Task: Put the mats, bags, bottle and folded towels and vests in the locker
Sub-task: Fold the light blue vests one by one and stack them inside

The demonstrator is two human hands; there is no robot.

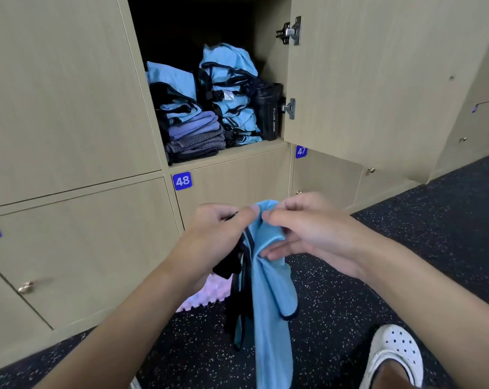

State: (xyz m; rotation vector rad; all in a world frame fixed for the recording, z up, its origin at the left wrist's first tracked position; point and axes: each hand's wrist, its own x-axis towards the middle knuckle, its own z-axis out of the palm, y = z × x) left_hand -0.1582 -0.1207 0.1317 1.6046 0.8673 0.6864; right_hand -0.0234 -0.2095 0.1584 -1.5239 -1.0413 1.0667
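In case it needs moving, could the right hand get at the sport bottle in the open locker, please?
Probably yes: the locker door stands open and the sport bottle stands at the front right with nothing before it, but the right hand holds the blue vest.

Locker door: matt pale wood-grain laminate. Hinge: bright polished metal. Vest: smooth light-blue cloth, slight sheen. Sport bottle: matt black plastic. Mat: knobbly pink foam. Floor: rough speckled rubber.
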